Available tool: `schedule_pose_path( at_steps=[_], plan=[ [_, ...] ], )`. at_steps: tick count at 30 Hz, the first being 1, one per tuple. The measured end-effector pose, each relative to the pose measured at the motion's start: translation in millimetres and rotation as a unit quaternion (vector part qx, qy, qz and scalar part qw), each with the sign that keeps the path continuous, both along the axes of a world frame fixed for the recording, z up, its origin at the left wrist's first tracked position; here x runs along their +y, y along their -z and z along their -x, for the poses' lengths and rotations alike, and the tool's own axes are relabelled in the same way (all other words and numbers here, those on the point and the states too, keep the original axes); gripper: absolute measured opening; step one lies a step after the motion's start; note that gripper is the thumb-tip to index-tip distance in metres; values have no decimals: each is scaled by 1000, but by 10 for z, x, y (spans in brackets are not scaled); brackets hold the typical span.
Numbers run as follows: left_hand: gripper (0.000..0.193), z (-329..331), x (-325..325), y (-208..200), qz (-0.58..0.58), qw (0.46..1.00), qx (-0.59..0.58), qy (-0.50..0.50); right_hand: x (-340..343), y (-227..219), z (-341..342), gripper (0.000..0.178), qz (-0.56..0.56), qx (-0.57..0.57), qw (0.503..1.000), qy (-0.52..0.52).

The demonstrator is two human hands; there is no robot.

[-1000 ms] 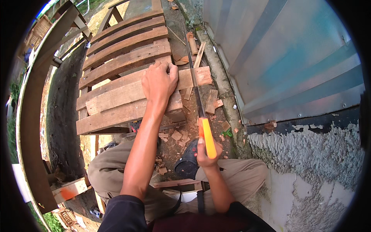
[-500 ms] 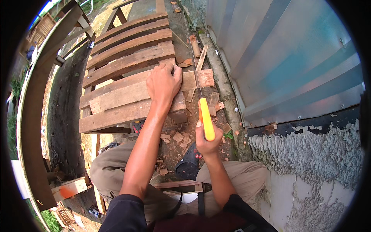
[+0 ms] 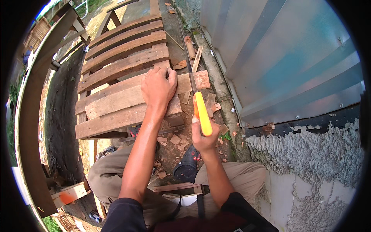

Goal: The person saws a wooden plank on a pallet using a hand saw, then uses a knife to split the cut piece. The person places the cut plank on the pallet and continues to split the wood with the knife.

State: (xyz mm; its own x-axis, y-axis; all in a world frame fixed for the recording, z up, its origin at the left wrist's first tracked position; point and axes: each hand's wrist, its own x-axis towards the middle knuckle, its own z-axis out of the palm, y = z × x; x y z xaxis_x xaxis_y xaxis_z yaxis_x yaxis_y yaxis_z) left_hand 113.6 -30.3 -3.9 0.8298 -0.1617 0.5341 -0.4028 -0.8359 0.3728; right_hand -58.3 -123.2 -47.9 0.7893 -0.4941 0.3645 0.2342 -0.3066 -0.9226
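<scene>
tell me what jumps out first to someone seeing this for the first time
The bright yellow handle of a saw stands out in the middle, held in the right hand, with its blade running up across the end of a wooden plank. The left hand presses flat on that plank, part of a slatted wooden pallet. To the right rises a corrugated metal sheet above rough grey plaster.

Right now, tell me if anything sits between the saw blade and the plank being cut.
Nothing visible does. The saw blade lies straight across the plank, right of the left hand pressing it down. The right hand grips the yellow handle.
</scene>
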Motion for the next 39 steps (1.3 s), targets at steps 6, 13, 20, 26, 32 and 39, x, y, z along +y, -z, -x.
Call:
schedule_pose_path(
  at_steps=[6, 13, 20, 26, 32, 39],
  plan=[
    [30, -13, 29, 0, 0, 1000, 4, -7, 205, 598, 1101, 8, 81, -12, 997, 16],
    [29, -24, 85, 69, -23, 999, -35, -15, 81, 532, 1362, 10, 129, 21, 991, 1],
    [29, -17, 46, -3, -15, 1000, -1, -5, 68, 320, 491, 5, 59, -15, 998, -13],
    [30, 8, 74, 3, -15, 1000, 0, -18, 313, 1046, 2395, 18, 59, 1, 998, 6],
    [30, -7, 30, -38, 1, 1000, -1, -7, -63, 289, 529, 7, 146, -29, 989, 6],
    [28, -8, 6, 17, -1, 1000, -8, -5, 127, 563, 1003, 18, 77, 10, 996, 33]
  ],
)
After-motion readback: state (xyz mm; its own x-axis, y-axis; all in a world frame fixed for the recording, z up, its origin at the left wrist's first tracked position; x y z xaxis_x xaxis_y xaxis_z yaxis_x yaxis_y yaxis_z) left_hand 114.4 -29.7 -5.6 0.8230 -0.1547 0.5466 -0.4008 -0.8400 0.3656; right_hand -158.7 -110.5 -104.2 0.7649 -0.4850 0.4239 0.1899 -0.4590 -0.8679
